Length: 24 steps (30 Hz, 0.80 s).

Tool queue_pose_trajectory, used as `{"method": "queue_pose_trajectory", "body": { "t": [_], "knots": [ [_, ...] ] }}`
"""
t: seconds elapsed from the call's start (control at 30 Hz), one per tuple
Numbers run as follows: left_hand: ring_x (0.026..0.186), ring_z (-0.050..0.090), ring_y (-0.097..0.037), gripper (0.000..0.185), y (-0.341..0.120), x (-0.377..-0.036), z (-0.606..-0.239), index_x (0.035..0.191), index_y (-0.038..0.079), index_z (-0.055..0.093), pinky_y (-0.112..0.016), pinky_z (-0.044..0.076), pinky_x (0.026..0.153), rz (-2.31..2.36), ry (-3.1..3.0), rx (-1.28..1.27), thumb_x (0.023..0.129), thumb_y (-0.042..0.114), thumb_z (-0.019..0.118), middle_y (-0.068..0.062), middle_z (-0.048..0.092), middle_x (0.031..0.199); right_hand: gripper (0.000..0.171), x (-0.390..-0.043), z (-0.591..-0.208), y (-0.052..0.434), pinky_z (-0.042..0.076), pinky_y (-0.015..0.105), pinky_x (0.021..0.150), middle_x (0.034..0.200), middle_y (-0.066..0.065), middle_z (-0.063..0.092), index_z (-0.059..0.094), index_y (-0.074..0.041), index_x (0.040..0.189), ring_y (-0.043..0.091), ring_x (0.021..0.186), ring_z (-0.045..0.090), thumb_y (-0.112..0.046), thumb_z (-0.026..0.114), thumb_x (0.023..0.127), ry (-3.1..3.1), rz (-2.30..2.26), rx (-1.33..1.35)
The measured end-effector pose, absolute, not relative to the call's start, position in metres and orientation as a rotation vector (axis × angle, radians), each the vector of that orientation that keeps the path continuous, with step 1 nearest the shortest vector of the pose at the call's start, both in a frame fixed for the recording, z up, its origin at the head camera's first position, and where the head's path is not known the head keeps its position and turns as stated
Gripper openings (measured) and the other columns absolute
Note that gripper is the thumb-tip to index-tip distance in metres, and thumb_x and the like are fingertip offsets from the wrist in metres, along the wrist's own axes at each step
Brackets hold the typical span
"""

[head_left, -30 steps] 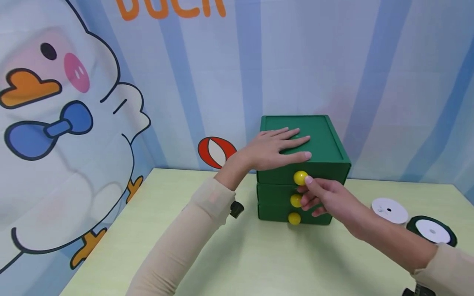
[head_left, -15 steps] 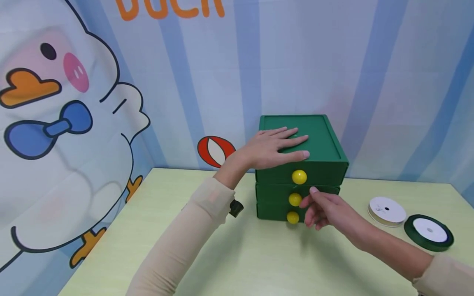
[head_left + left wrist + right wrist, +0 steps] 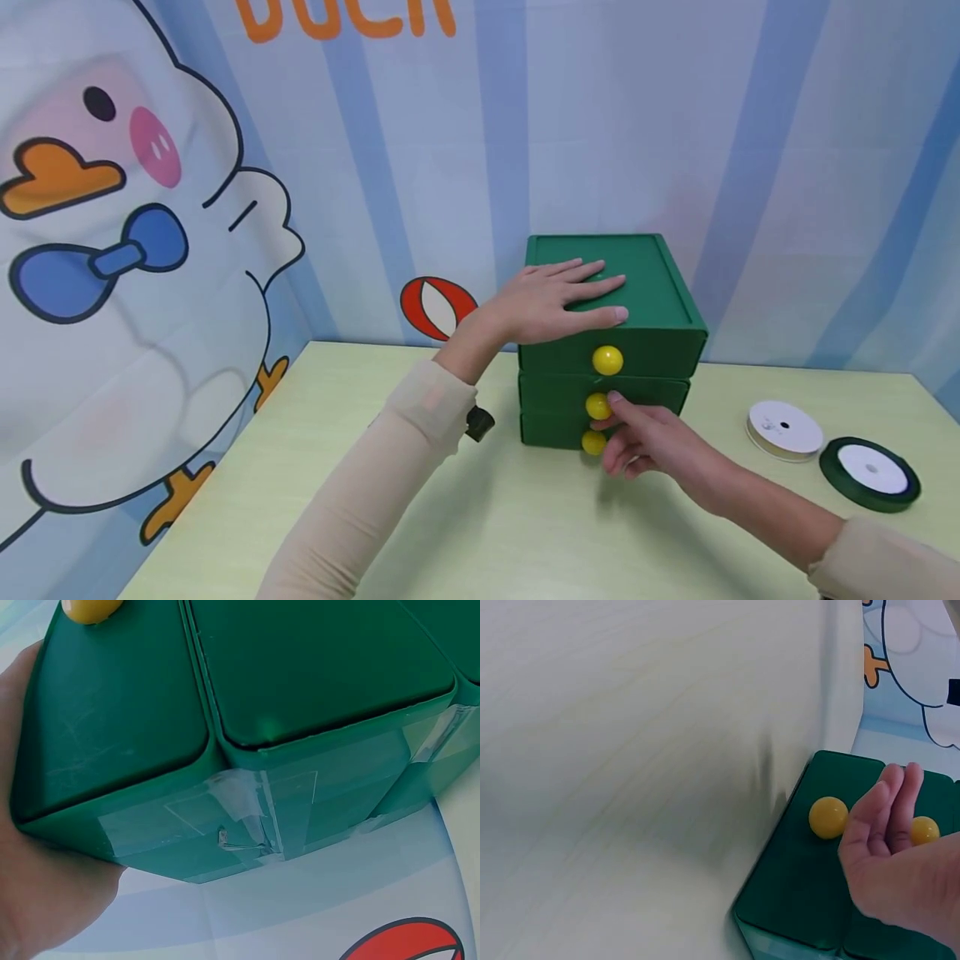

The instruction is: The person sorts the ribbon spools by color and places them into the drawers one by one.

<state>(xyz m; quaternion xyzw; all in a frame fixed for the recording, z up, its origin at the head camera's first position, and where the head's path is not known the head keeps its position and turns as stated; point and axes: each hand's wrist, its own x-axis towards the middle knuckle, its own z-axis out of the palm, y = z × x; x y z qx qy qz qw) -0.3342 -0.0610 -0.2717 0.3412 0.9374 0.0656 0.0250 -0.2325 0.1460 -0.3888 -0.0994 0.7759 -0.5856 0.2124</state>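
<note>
A green three-drawer cabinet (image 3: 648, 287) with round yellow knobs stands against the backdrop, all its drawers closed. My left hand (image 3: 551, 307) lies flat on its top with fingers spread. In the left wrist view, that hand (image 3: 52, 896) shows at the cabinet's upper edge. The thumb and index finger of my right hand (image 3: 663, 446) pinch the middle knob (image 3: 598, 406) from its right side. Above it, the top knob (image 3: 607, 361) is untouched. The bottom knob (image 3: 593, 442) sits just below the right fingers, and in the right wrist view these fingers partly cover the middle knob (image 3: 925, 830).
Right of the cabinet, a white ribbon spool (image 3: 784, 429) and a dark green ribbon spool (image 3: 870, 473) lie flat on the pale table (image 3: 517, 542). A striped backdrop (image 3: 622, 125) with a printed duck rises behind the table.
My right hand has let go of the top knob, moved down and taken hold of the middle knob. The left hand stays in place on the cabinet.
</note>
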Motion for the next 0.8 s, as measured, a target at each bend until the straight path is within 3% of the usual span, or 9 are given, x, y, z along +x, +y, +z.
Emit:
{"method": "queue_pose_trajectory", "body": {
  "t": [0.53, 0.8],
  "knots": [
    [0.166, 0.005, -0.014, 0.07, -0.062, -0.334, -0.272, 0.169, 0.044, 0.022, -0.049, 0.012, 0.132, 0.199, 2.89, 1.055, 0.106, 0.071, 0.037, 0.014, 0.011, 0.178, 0.066, -0.239, -0.399, 0.133, 0.057, 0.027, 0.076, 0.083, -0.002, 0.071, 0.052, 0.008, 0.142, 0.013, 0.079, 0.065, -0.051, 0.038, 0.115, 1.901, -1.798, -0.224],
    [0.166, 0.005, -0.014, 0.07, -0.061, -0.335, -0.271, 0.169, 0.044, 0.021, -0.048, 0.011, 0.132, 0.204, 2.889, 1.06, 0.106, 0.07, 0.038, 0.014, 0.011, 0.178, 0.061, -0.235, -0.4, 0.132, 0.057, 0.028, 0.076, 0.082, -0.003, 0.071, 0.055, 0.005, 0.133, 0.014, 0.078, 0.065, -0.051, 0.038, 0.115, 1.906, -1.809, -0.197]
  ]
}}
